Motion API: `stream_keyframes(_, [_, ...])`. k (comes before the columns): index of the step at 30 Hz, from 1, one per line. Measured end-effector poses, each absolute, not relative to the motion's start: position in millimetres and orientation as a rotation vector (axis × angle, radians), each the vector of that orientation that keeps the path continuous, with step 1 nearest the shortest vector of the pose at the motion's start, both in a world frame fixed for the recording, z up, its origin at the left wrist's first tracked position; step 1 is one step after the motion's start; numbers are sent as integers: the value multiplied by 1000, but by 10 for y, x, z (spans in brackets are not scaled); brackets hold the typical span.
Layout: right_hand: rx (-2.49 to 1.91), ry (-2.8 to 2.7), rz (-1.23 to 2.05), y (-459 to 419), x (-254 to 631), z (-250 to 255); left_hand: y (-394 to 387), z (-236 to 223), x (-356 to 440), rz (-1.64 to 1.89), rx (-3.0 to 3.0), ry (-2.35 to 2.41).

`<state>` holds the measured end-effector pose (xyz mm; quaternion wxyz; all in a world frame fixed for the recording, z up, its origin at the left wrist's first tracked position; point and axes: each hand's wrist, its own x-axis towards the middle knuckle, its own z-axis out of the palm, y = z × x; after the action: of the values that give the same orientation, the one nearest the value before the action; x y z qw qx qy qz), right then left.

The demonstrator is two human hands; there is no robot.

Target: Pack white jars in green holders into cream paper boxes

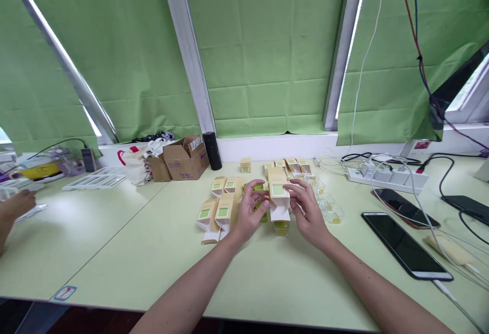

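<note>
A small cardboard box [277, 175] with a green window and a white flap folded out toward me is between my hands. My left hand [248, 211] grips its left side with bent fingers. On its right side, my right hand [308, 214] holds it with the fingertips. Just below the flap, a clear domed container [281, 228] with yellow-green contents sits on the table. Green pieces [261, 215] show partly behind my left fingers. To the left stand several similar boxes [224, 211], some with flaps open. Clear plastic containers [333, 214] with yellow bits lie beyond my right hand.
More boxes [292, 165] and one single box [245, 165] stand farther back. A black cylinder [212, 150] and an open carton [186, 158] are by the wall. Phones [407, 245], cables and a power strip [387, 178] lie right. Another person's hand [17, 205] is at far left.
</note>
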<state>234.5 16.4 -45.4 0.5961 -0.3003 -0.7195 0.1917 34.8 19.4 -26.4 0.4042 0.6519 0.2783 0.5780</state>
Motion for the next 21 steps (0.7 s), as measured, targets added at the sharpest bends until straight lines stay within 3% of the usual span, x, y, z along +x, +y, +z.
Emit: stream_keyframes(21, [-619, -1656, 626, 182, 2361, -492, 172, -261, 430, 1516, 1747, 859])
